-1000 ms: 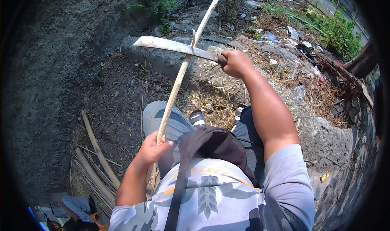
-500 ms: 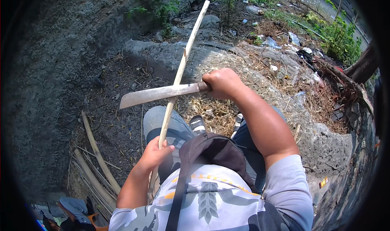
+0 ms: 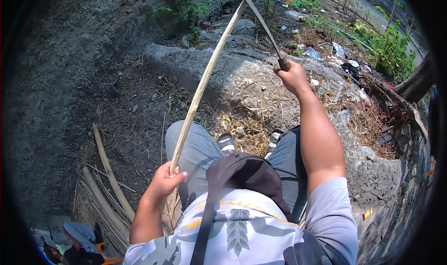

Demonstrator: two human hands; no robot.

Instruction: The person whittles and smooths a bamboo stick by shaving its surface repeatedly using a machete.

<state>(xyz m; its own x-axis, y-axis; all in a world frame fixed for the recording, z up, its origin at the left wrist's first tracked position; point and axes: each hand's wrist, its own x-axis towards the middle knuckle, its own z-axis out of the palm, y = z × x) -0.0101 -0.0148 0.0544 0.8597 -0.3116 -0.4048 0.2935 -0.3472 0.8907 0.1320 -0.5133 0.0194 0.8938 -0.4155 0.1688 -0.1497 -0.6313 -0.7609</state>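
My left hand (image 3: 166, 180) is closed round the lower part of a long, pale stick (image 3: 203, 85), with the thumb along its side. The stick slants away from me, up and to the right, and its lower end passes beside my leg. My right hand (image 3: 292, 75), arm stretched forward, grips the dark handle of a machete (image 3: 265, 26). Its blade points away and leftward, with the edge-on tip crossing close to the stick's far end. Whether blade and wood touch there I cannot tell.
Long curved poles and thin strips (image 3: 109, 176) lie on the ground at my left. A rough wall (image 3: 60, 88) rises on that side. Ahead are a stone ledge (image 3: 174, 55), dry straw and litter. Another person (image 3: 81, 237) sits at the lower left. A trunk (image 3: 416, 81) stands right.
My right hand has moved forward and right, carrying the machete from the stick's middle to its far end. The blade has turned from sideways to pointing away. A raised sliver on the stick no longer shows.
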